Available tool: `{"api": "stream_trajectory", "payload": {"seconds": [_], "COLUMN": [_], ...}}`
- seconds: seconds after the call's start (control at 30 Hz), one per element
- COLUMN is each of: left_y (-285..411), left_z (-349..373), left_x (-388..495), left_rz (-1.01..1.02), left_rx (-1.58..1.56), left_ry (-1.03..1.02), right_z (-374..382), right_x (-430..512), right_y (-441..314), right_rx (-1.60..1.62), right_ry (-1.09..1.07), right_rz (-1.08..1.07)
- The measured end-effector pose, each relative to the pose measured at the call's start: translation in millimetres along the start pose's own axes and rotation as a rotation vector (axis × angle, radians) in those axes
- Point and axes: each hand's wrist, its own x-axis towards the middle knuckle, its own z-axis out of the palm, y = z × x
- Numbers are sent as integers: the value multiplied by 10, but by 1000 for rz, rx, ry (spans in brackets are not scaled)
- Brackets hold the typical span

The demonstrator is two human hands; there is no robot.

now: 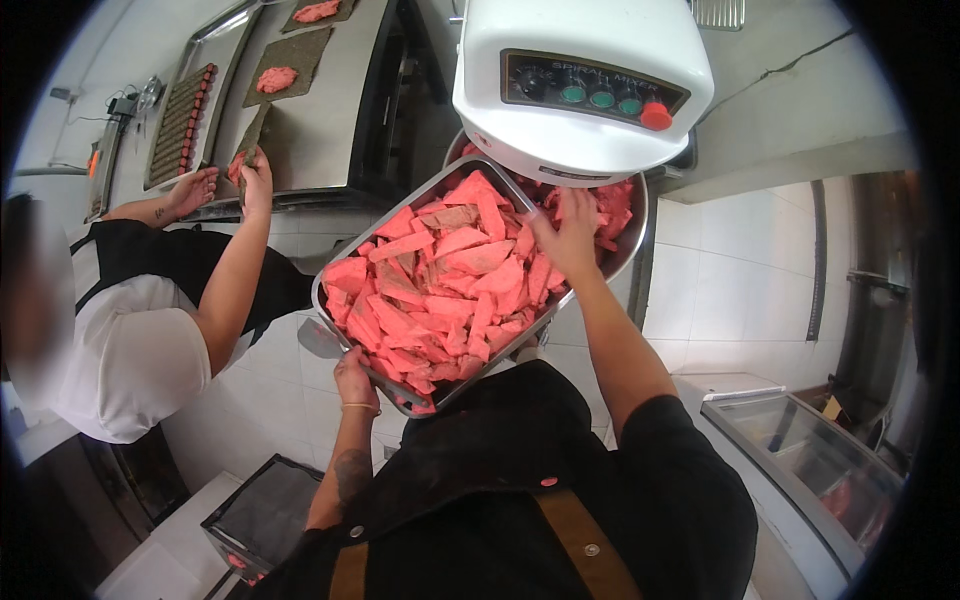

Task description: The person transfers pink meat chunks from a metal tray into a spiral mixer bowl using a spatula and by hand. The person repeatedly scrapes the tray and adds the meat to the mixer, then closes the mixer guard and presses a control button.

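A deep metal tray (335, 339) heaped with pinkish-red slabs (476, 255), some with brownish faces, is tilted against the mixer's metal bowl (639, 217). My left hand (355, 384) grips the tray's near left corner. Over the tray's far right end, at the bowl's opening, my right hand (574, 232) lies spread on pink pieces; whether it grasps any cannot be told. More pink material (615, 206) lies in the bowl, partly hidden beneath the white head of the spiral mixer (585, 142).
At left a co-worker (135, 352) holds a dark green sheet with pink paste by a steel table (315, 135). A tray of rolls (180, 127) stands there. A glass-topped freezer (810, 450) is at lower right, a black-topped container (262, 502) at lower left.
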Motion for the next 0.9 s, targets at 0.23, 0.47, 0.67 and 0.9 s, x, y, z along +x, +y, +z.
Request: {"api": "stream_trajectory", "payload": {"seconds": [0.23, 0.47, 0.67, 0.9], "left_y": [-35, 13, 44, 111], "left_z": [-21, -71, -65, -108], "left_x": [29, -11, -41, -60], "left_rz": [10, -2, -1, 2], "left_rx": [15, 41, 32, 35], "left_ry": [25, 0, 12, -91], "right_z": [-92, 131, 209, 53], "right_x": [-487, -415, -235, 137], "right_y": [-1142, -645, -127, 388], "right_rx": [-233, -7, 82, -95], "right_ry": [-498, -46, 149, 64], "right_rz": [-228, -124, 1, 25]}}
